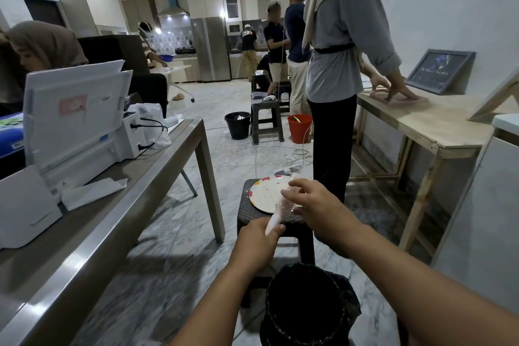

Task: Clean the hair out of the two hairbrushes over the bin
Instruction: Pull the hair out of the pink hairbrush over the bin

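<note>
Two hands, left [254, 244] and right [314, 205], hold one hairbrush [280, 209] above one bin [306, 309].

The one legible text stood on the dark framed picture [440, 71] that leaned against the wall on the wooden counter [438, 126] at the right: pale capitals across its middle read "INTELLI NUSA", though the last letters of the first word were uncertain. The smaller lines beneath it were too small to read. The labels on the white printer [81, 121] were blurred beyond reading.
</note>
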